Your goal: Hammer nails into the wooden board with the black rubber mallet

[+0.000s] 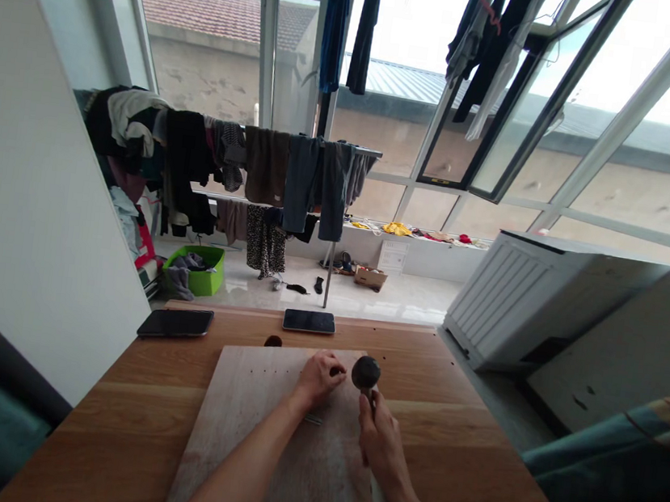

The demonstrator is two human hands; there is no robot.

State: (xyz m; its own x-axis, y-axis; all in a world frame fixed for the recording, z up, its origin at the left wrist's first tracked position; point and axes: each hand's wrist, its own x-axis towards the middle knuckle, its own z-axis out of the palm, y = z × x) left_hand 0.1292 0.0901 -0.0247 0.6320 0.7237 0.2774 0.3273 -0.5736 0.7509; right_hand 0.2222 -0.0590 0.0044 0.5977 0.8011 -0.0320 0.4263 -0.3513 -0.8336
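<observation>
A pale wooden board lies on the brown wooden table in front of me. My left hand rests on the board's far part with its fingers curled; what they pinch is too small to name. My right hand is closed round a thin handle that carries a dark round head, held upright just right of my left hand. A small metal piece lies on the board by my left wrist.
Two dark phones or tablets lie at the table's far edge, with a small dark round object beside the board. Beyond stand a loaded clothes rack, a green basket, a white ribbed unit and open windows.
</observation>
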